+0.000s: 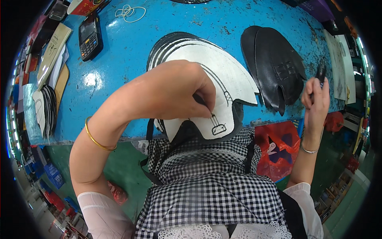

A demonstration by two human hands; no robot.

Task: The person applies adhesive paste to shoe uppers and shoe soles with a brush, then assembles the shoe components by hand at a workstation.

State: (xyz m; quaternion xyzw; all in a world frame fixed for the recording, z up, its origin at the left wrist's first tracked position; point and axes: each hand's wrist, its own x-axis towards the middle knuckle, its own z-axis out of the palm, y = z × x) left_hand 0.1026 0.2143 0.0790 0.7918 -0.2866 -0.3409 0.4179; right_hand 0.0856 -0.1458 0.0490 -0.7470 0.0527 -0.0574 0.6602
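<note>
A stack of shoe-upper pieces, white lining side up with black edges and black stitching, lies at the table's front edge. Over it bends my left hand, thumb and fingertips pinched together at a small stitched loop on the top piece. What sits in that pinch, if anything, is hidden. Off to the right, my right hand is raised with its fingers closed around a small black tool, whose kind I cannot make out. Between the hands lie black leather upper pieces, overlapping, with stitched crossing lines.
The blue table is scuffed. A black handheld keypad device and a pale cord loop lie at the far left. Another stack of uppers stands at the left edge. A red plastic bag hangs below the front edge.
</note>
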